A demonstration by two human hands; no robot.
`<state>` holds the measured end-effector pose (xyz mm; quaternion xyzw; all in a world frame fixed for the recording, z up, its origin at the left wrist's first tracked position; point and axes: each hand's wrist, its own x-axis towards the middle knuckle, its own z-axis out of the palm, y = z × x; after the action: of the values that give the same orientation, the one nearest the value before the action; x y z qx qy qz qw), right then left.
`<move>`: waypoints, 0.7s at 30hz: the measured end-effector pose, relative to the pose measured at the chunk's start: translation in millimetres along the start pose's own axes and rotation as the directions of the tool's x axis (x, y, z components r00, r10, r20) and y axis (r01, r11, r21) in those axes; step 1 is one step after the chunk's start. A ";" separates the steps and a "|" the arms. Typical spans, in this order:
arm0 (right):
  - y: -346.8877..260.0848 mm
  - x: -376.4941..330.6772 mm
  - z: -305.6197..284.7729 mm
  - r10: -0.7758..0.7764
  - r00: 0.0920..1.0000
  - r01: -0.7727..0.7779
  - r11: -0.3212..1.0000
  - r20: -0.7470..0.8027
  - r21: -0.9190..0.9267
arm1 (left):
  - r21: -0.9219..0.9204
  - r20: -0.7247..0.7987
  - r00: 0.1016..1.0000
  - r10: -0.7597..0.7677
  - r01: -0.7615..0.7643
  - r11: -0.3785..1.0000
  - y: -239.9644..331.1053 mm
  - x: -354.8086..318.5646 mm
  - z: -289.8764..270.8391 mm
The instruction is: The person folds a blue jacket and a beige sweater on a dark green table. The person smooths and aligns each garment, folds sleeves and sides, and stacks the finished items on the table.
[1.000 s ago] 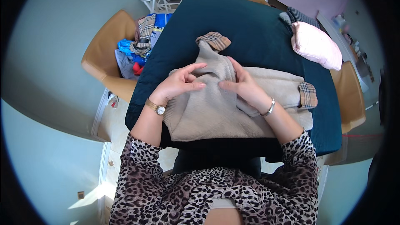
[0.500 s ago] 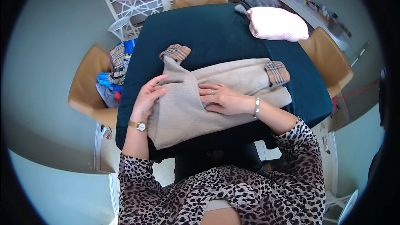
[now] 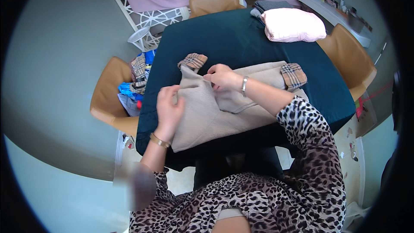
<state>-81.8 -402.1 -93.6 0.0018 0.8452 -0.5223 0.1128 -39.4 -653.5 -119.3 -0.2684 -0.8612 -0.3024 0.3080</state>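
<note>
A beige knit sweater [image 3: 202, 123] lies partly folded on the table in front of me, its body toward the left. One plaid cuff [image 3: 193, 61] points to the far left; the other plaid cuff [image 3: 294, 76] rests at the right end on a folded-over part. My right hand [image 3: 226, 77] pinches the sweater's fabric near the base of the left sleeve, and the cloth below it is raised into a fold. At the sweater's left edge, my left hand [image 3: 169, 107] rests with thumb and fingers curved apart.
A dark green cloth covers the table [image 3: 224, 34]. At its far right corner sit a pale pink folded bundle [image 3: 294, 25] and striped fabric [image 3: 271, 5]. Tan chairs stand around it; the left chair [image 3: 110, 90] holds a pile of clothes [image 3: 138, 75]. A cluttered shelf [image 3: 336, 11] runs along the right wall.
My right hand has moved from flat on the sweater's middle up toward the left sleeve, lifting fabric. My left hand has turned and its fingers curve more. The whole view has shifted slightly.
</note>
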 end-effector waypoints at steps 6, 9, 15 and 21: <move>-17.8 106.3 9.7 -0.432 0.901 0.359 0.790 -0.035 -0.497 | -0.049 0.191 0.939 0.286 -0.282 0.958 66.8 -21.2 16.7; -18.9 140.3 36.4 -0.390 0.919 0.253 0.686 -0.052 -0.682 | -0.056 0.211 0.921 0.327 -0.323 0.945 63.5 -25.6 30.2; -39.8 153.0 22.9 -0.261 0.931 0.363 0.591 0.255 -0.721 | -0.017 0.271 0.909 0.318 -0.326 0.945 63.2 -35.3 34.3; -60.6 97.8 19.7 -0.831 0.522 0.440 0.070 0.192 -0.895 | 0.025 0.278 0.925 0.257 -0.275 0.961 57.8 -41.0 31.9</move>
<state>-180.7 -458.2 -67.4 -0.3374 0.8866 0.0137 -0.3159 13.6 -604.0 -147.1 -0.4118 -0.8601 -0.1904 0.2331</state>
